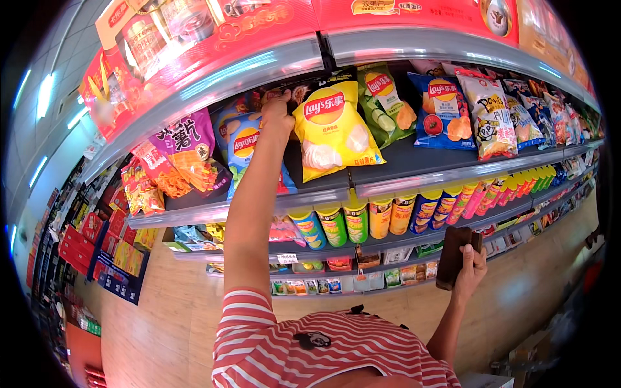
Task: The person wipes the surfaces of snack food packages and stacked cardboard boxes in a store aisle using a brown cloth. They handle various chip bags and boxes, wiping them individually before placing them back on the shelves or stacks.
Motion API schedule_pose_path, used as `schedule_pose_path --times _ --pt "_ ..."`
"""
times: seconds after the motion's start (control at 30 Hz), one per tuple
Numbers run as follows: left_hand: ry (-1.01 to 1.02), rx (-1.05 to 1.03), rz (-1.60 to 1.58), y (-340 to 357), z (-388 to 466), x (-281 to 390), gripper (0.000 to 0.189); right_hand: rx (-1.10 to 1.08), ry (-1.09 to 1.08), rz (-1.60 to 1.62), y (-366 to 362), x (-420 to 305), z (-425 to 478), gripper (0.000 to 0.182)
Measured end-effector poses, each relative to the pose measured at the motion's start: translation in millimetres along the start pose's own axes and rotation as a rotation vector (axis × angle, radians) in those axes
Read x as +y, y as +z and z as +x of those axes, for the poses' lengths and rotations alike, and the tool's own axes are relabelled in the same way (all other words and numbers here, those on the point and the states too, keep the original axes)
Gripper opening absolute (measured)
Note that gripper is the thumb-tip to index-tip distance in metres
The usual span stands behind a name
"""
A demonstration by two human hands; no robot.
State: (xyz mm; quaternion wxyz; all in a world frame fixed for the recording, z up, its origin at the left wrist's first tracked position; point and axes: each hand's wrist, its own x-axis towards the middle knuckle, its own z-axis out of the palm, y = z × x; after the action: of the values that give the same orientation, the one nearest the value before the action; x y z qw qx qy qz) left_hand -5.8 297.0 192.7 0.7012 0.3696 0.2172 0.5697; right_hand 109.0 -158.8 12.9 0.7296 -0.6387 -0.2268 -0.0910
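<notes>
My left hand [279,112] reaches into the snack shelf, between a light-blue bag of Lay's chips [242,141] and a yellow bag of Lay's chips [330,131]. Its fingers touch or lie close to a dark-coloured snack bag [300,93] behind the front row; whether they grip it is unclear. Part of the light-blue bag is covered by my left forearm. Lower down at the right, my right hand [471,271] holds a dark brown wallet or phone case [450,259], thumb across its face, away from the shelves.
Beside the yellow bag stand a green chip bag [388,104] and a dark-blue one [441,111]. A purple snack bag [187,145] leans at the left. Chip canisters [356,222] line the shelf below. Red gift boxes [252,29] overhang above. Shelf edges [465,175] project towards me.
</notes>
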Motion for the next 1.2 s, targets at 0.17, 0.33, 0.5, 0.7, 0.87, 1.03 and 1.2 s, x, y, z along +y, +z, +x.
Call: schedule_pose_path --times 0.17,0.33,0.5,0.7,0.87,1.03,1.2 --pt "0.095 -0.005 0.209 10 -2 -5 0.033 -0.011 0.038 -0.006 -5 8 -1 0.030" --pt "-0.027 0.033 0.137 -8 17 -13 0.031 -0.001 -0.001 -0.038 -4 15 -4 0.030" --pt "0.317 -0.147 0.655 -10 0 -12 0.025 -0.034 0.090 0.012 -1 0 -5 0.029" --pt "0.684 -0.021 1.601 27 -122 31 0.038 -0.064 0.061 -0.017 3 7 -6 0.024" --pt "0.862 -0.244 0.905 -42 -172 15 0.033 -0.119 0.092 0.184 17 8 -4 0.009" --pt "0.603 -0.063 0.547 -110 -226 -6 0.019 -0.091 0.050 0.247 29 14 17 0.023" --pt "0.487 0.035 0.553 -170 -254 -17 0.015 0.193 -0.034 0.384 55 0 60 0.031"
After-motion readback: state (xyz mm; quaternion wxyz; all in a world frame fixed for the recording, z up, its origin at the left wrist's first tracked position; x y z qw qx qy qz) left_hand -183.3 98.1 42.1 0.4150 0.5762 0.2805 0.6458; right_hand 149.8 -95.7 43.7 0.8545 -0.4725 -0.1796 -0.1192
